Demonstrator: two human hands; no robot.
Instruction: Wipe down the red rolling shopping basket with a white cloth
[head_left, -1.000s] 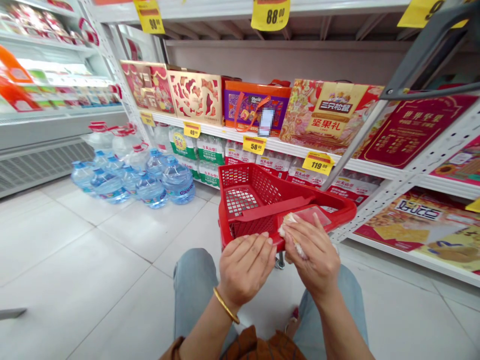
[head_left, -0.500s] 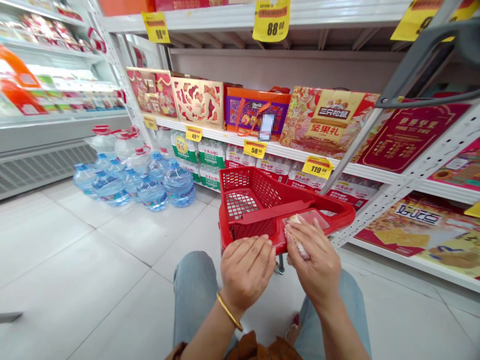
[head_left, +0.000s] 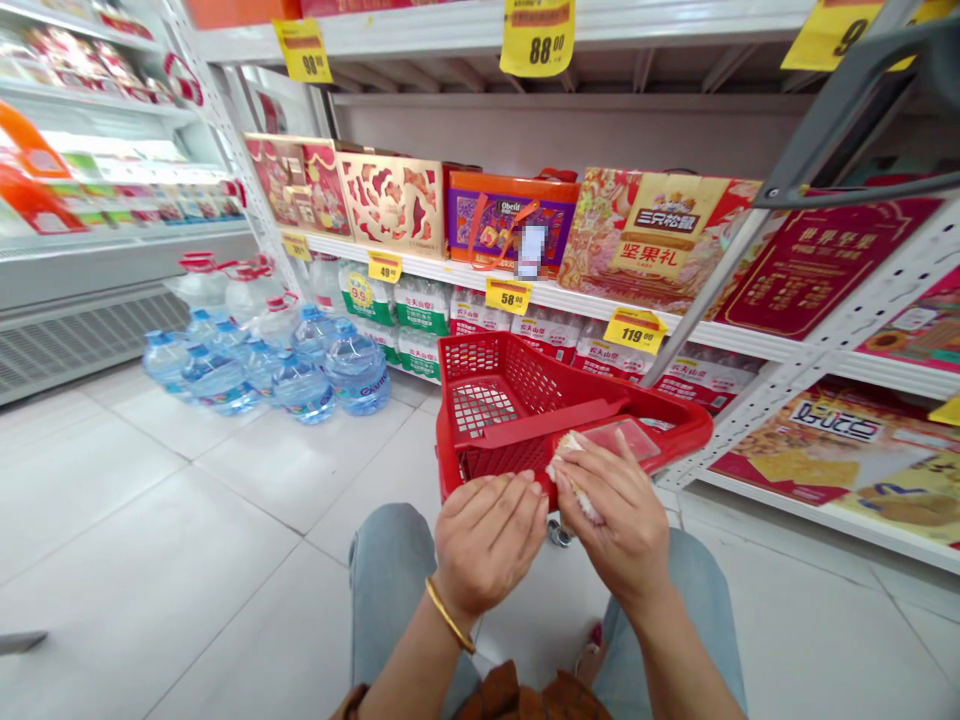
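Work looks under way: the right hand (head_left: 619, 520) has its grip closed on a cloth (head_left: 562, 457) at the near rim of the basket (head_left: 536, 375), before the knees (head_left: 390, 560); the left hand (head_left: 489, 545) clasps that rim. What is done or left (nothing marks it) cannot be told.

basket (head_left: 547, 376): glossy plastic; cloth (head_left: 567, 446): rough, fluffy; bangle (head_left: 449, 620): polished metal; floor (head_left: 225, 560): smooth, glossy

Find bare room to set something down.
Bare floor lies between the left knee and water bottles; the red basket shows room between its mesh walls. Crowded: its near rim, at left hand, right hand and cloth; the shelf of gift boxes.
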